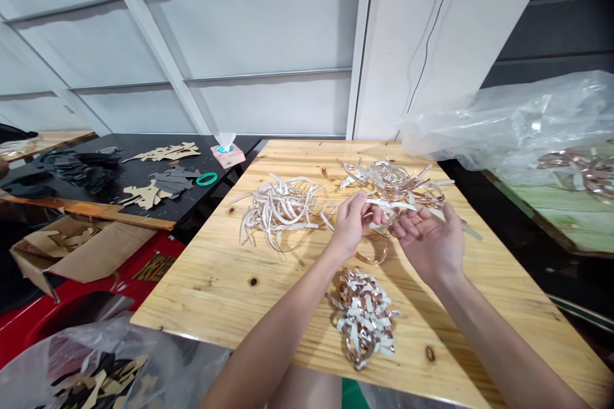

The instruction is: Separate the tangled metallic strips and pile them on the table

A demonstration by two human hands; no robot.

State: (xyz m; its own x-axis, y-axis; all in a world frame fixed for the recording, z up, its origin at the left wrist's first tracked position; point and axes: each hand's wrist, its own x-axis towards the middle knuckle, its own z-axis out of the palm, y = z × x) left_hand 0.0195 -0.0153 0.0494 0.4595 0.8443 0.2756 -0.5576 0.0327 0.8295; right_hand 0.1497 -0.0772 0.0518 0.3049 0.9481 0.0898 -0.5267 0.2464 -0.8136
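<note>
My left hand (352,223) is closed, thumb and fingertips pinching a thin, white-backed strip (389,204) above the table. The strip runs across to my right hand (429,243), turned palm up with its fingers curled at the strip and the thumb raised; exactly where they grip is hard to see. Behind both hands lies a tangled heap of shiny copper-coloured strips (381,176). A loop of copper-coloured strip (371,250) shows just under my hands. Nearer me is a pile of short copper and white pieces (364,316). Left of my left hand sits a heap of curved white strips (278,208).
The wooden table (206,307) meets a black table (144,147) on the left, with dark and tan cut pieces, a green tape ring (206,179) and a tissue box (228,154). A cardboard box (91,255) stands below. Clear plastic sheeting (518,115) lies at right.
</note>
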